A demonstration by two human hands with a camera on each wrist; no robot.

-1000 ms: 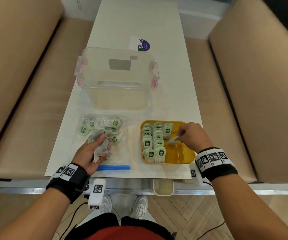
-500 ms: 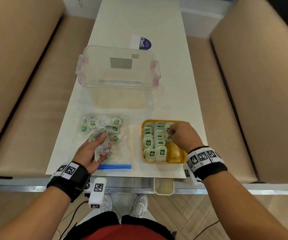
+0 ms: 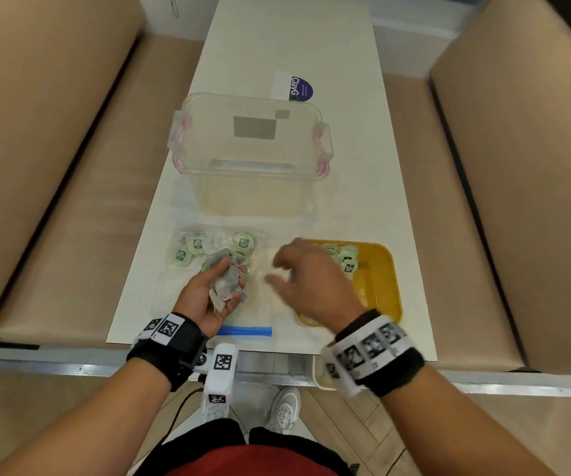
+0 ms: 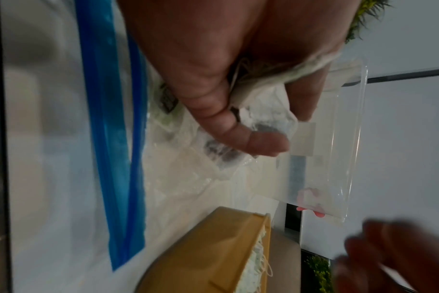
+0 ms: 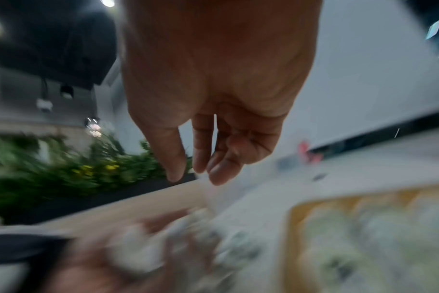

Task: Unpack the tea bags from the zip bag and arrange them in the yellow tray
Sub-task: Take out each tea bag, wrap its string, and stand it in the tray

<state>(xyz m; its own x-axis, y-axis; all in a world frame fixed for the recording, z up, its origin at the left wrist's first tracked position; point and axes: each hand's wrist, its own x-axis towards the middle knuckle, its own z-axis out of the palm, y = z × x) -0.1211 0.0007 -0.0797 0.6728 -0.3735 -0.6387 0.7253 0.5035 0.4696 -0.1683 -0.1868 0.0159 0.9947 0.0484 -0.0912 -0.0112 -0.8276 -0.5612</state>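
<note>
Tea bags sit bunched in the left hand, fingers curled round them above the zip bag; more lie inside it. Just right, the right hand hovers empty, fingers loosely spread, beside the yellow tray. They look light, soft, easily torn: pinch one paper edge gently.
</note>
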